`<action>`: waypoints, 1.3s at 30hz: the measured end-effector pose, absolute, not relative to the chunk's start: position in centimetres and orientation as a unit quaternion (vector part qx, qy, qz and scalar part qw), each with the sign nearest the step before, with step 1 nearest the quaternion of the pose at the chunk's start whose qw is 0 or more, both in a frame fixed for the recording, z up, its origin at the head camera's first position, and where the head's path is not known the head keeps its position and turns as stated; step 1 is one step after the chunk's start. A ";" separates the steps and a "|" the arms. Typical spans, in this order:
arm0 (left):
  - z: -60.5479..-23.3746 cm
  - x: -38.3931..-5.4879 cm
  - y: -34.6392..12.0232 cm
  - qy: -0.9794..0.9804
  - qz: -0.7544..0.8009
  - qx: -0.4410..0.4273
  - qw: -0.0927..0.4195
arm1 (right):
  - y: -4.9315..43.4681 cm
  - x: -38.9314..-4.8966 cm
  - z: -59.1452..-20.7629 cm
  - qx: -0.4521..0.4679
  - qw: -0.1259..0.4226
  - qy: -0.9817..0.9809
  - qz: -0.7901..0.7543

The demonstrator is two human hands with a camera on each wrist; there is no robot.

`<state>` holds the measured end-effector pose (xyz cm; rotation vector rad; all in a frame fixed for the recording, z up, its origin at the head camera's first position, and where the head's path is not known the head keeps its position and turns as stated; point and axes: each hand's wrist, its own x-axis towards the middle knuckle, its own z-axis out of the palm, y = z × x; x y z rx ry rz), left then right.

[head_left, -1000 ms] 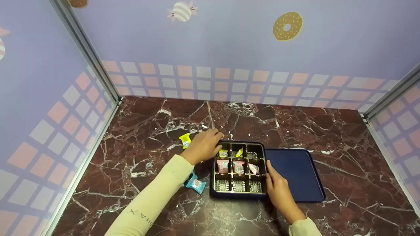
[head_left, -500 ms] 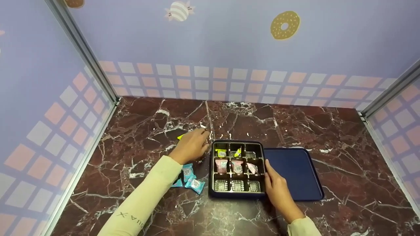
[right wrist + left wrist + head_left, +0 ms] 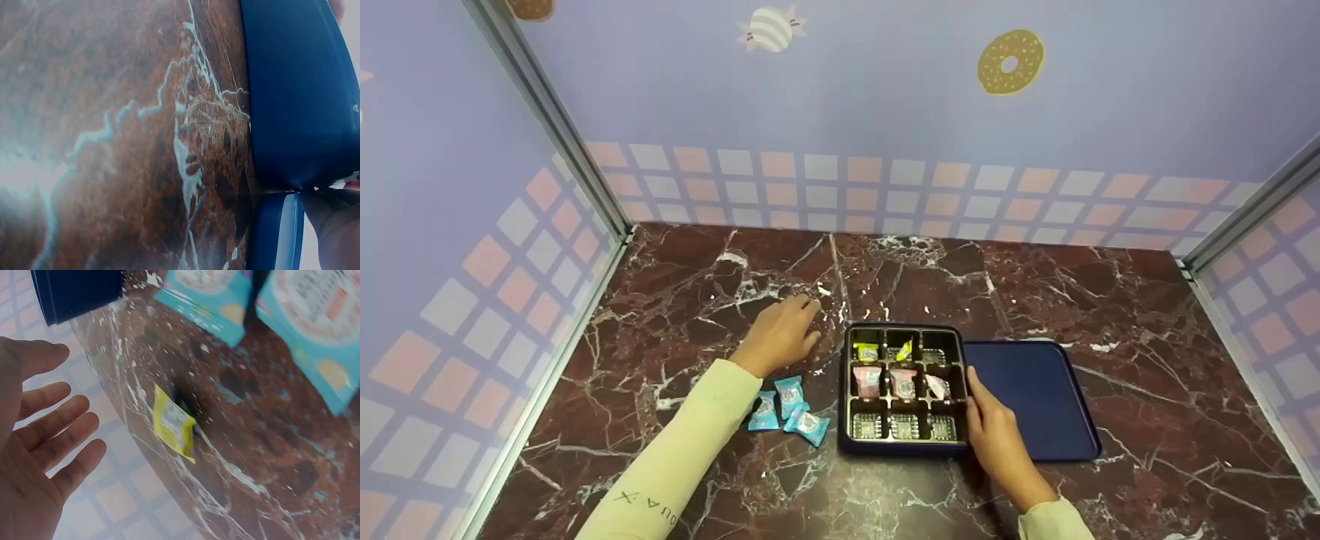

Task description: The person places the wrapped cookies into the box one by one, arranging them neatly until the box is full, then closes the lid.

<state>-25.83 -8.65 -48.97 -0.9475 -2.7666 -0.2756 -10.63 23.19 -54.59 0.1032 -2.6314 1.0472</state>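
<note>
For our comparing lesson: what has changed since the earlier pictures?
The left hand has moved left, away from the nine-compartment box, and now hides the loose yellow packet from the head view; more of the blue packets shows. The right hand stays against the box; the lid lies as before.

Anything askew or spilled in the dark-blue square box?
Nothing visibly spilled. In the glossy dark nine-compartment tray, the far-row middle yellow wrapped packet sits tilted in its compartment, unlike the squarer-set yellow wrapped packet to its left.

Packets lie left of the box; other packets sit inside; the lid lies right.
</note>
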 end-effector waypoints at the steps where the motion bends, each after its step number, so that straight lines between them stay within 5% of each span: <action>1: -49.0 -25.9 -8.9 -0.938 -0.093 -0.317 0.103 | 23.2 -10.6 -54.6 0.036 0.156 -0.917 0.364; 39: -50.8 -27.9 -11.5 -0.973 -0.080 -0.213 0.037 | 23.1 -10.6 -54.8 0.024 0.150 -0.917 0.370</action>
